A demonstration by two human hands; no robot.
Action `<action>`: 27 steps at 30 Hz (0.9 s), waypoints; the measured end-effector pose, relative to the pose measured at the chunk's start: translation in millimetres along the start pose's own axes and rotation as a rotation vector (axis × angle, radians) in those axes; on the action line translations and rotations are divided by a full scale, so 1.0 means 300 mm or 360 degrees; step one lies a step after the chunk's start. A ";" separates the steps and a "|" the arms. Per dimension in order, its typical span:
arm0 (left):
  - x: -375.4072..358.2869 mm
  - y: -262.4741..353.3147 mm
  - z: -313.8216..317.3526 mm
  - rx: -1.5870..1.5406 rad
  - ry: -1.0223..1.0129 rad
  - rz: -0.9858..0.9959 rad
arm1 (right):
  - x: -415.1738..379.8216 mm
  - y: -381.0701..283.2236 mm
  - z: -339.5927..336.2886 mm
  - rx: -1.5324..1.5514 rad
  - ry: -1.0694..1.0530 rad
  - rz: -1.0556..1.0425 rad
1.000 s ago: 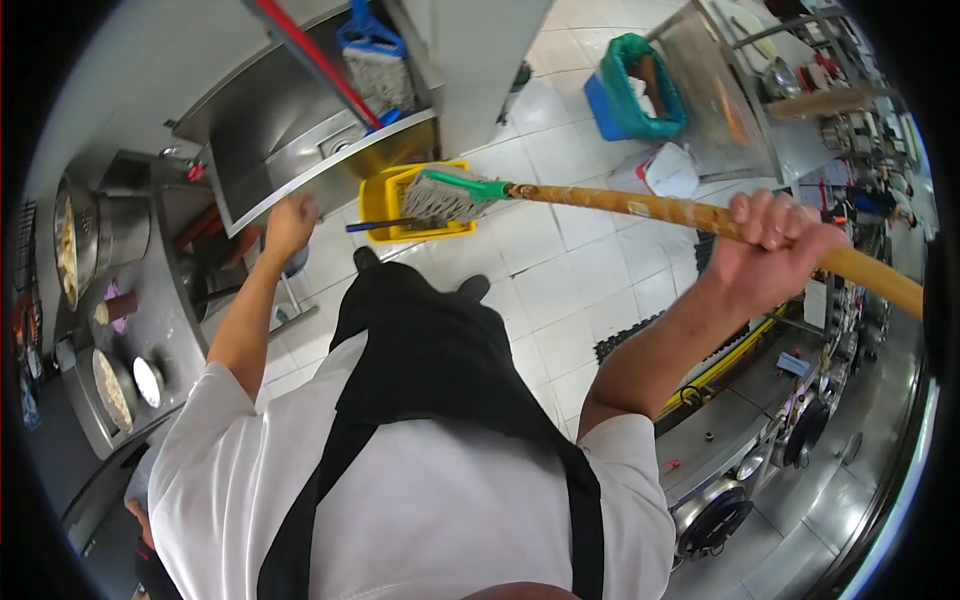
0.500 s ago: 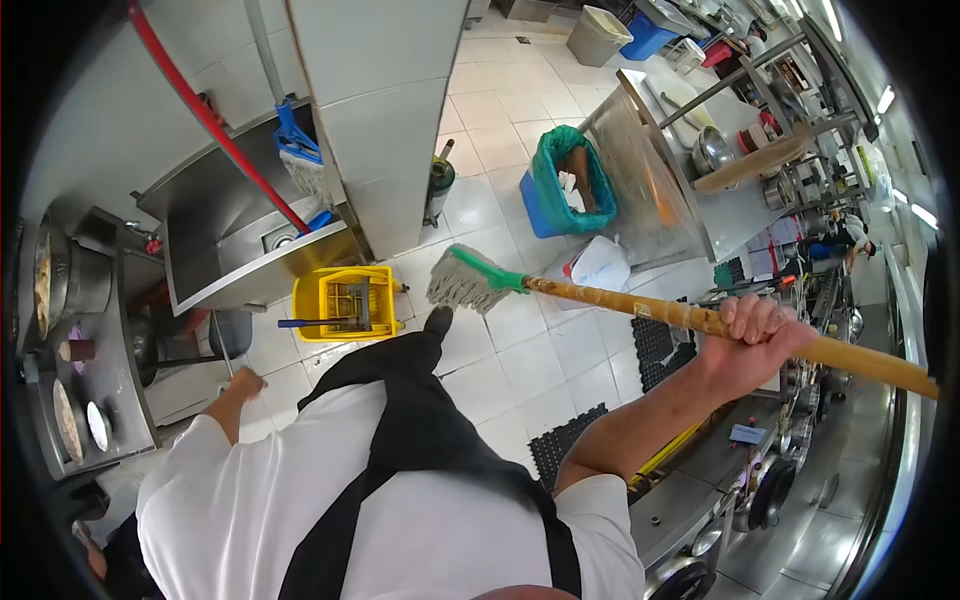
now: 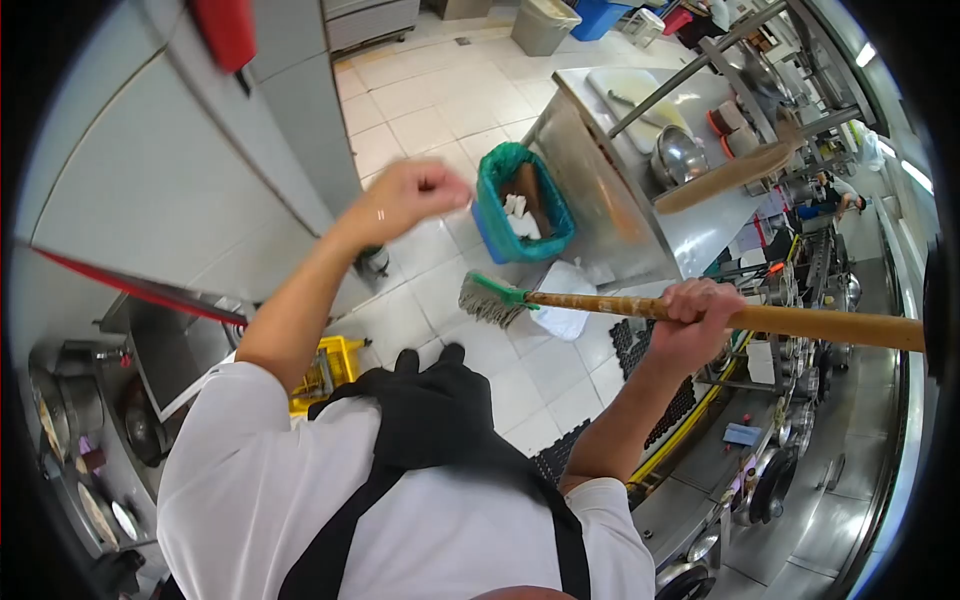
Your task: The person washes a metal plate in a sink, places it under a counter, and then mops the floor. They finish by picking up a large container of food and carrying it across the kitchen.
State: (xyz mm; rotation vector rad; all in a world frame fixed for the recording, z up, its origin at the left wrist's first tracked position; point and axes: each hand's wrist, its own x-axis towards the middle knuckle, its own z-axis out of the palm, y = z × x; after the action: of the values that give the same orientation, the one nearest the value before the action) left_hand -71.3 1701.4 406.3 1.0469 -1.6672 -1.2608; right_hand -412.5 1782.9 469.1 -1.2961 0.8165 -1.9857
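Nearest to us are a white shirt (image 3: 430,535) and a black apron (image 3: 430,425). Just past the apron we see two dark shoes (image 3: 452,353) close together, maybe for firm standing.

On the right, the right hand (image 3: 698,318) is clamped around a long wooden handle (image 3: 600,303). We think it holds on there, well back from the mop head (image 3: 492,300), because the stick is long and this helps to steer it. The mop is out in front, with its green clip and gray strings past the shoes. We cannot tell if the strings touch the floor.

The left hand (image 3: 415,195) is up in front, on the left. Its fingers curl, and we see nothing in it. It is blurry, so we cannot tell if the fingertips meet. Maybe that arm is out for balance.

Near on the left, a yellow bucket (image 3: 345,348) shows partly behind the left arm. Past the mop head is a white tub (image 3: 562,324). A bit farther, a blue bin (image 3: 484,230) wears a green bag (image 3: 556,242), folded over the rim, likely so it won't slip in. It sits beside a steel table (image 3: 590,190), perhaps so scraps have a short trip. Far off, we see a gray bin (image 3: 542,34).
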 end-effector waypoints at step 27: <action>0.936 -0.113 -1.117 0.0522 0.1201 -0.0031 | 1.088 1.148 0.460 0.0402 -0.0306 0.0403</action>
State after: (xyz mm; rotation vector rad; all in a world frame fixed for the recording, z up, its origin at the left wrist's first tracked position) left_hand 143.5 1324.6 469.9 1.5005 -1.2734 -0.4844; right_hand -332.8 1297.1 426.7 -1.1533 0.5844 -1.6746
